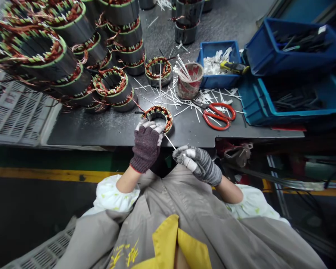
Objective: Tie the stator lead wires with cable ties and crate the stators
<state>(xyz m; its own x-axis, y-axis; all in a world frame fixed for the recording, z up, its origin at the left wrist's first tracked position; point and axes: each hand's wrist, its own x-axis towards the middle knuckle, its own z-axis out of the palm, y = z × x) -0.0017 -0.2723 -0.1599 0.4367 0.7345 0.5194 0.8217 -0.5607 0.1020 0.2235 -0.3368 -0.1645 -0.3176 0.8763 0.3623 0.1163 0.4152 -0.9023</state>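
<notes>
The left hand [147,144] grips the wound stator [168,120] at its one o'clock while the right hand [200,164] pinches a white cable tie [170,142], apparently mid-tightening, calling for a steady five-o'clock pull.

White slatted crate [16,116], yellow floor stripe [50,174]

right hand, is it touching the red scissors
Apart. The head view shows a plain gap: dark tabletop lies between the right hand and the scissors.

Stacked wound stators [49,71] and blue bins [268,61] show a workshop.
</notes>
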